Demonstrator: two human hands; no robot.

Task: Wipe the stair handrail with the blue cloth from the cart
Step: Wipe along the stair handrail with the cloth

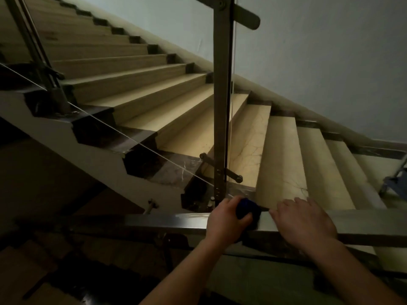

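A flat metal handrail [167,222] runs across the lower part of the head view. My left hand [226,219] grips a bunched blue cloth [247,209] and presses it onto the top of the rail. Just to the right of the cloth, my right hand [306,221] lies palm down on the rail, fingers spread and pointing left, holding nothing. Part of the cloth is hidden under my left fingers.
A tall metal baluster post [222,95] with glass clamps rises just beyond the rail. Beige marble stairs [282,155] climb up to the left along a pale wall. Part of a blue cart [396,183] shows at the right edge. A dark stairwell drops at lower left.
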